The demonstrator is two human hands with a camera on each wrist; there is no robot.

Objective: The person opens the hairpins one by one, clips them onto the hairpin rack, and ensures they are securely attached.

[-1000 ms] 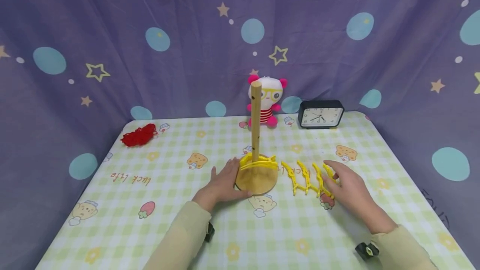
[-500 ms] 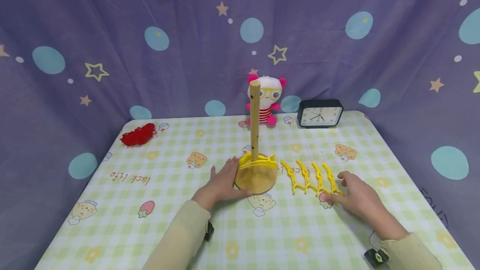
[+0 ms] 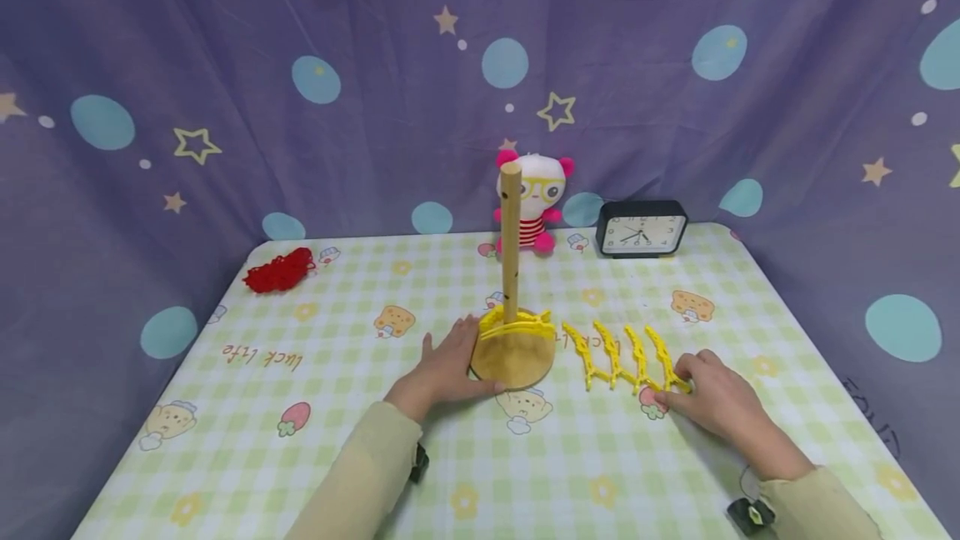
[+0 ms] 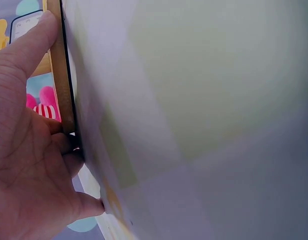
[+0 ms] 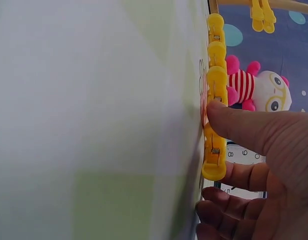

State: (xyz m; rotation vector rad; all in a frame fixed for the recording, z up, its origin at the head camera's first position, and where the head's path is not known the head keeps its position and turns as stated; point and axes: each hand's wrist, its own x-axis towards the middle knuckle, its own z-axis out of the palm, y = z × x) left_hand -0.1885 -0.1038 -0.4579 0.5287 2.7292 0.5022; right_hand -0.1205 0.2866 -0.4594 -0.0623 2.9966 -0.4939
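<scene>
In the head view, my left hand (image 3: pixel 446 363) holds the round base (image 3: pixel 513 367) of a wooden stand at its left edge, thumb along the front and fingers toward the back. The stand's post (image 3: pixel 511 248) rises upright, with yellow hair clips (image 3: pixel 521 325) around its foot. To the right, several yellow hair clips lie in a row on the table. My right hand (image 3: pixel 716 394) pinches the handle end of the rightmost hair clip (image 3: pixel 660 350). In the right wrist view, the thumb lies on that hair clip (image 5: pixel 214 150), its spring showing, with the forefinger on the other side.
A panda-like plush toy (image 3: pixel 542 190) sits behind the stand, next to a black alarm clock (image 3: pixel 643 230). A red stringy bundle (image 3: pixel 280 271) lies at the back left of the checked tablecloth (image 3: pixel 360 457). A purple patterned curtain (image 3: pixel 360 165) borders the table.
My right hand has moved away from the upper part of the rightmost hair clip, rightward and nearer, and its fingers have closed on the handle end. The left hand stays on the base.
</scene>
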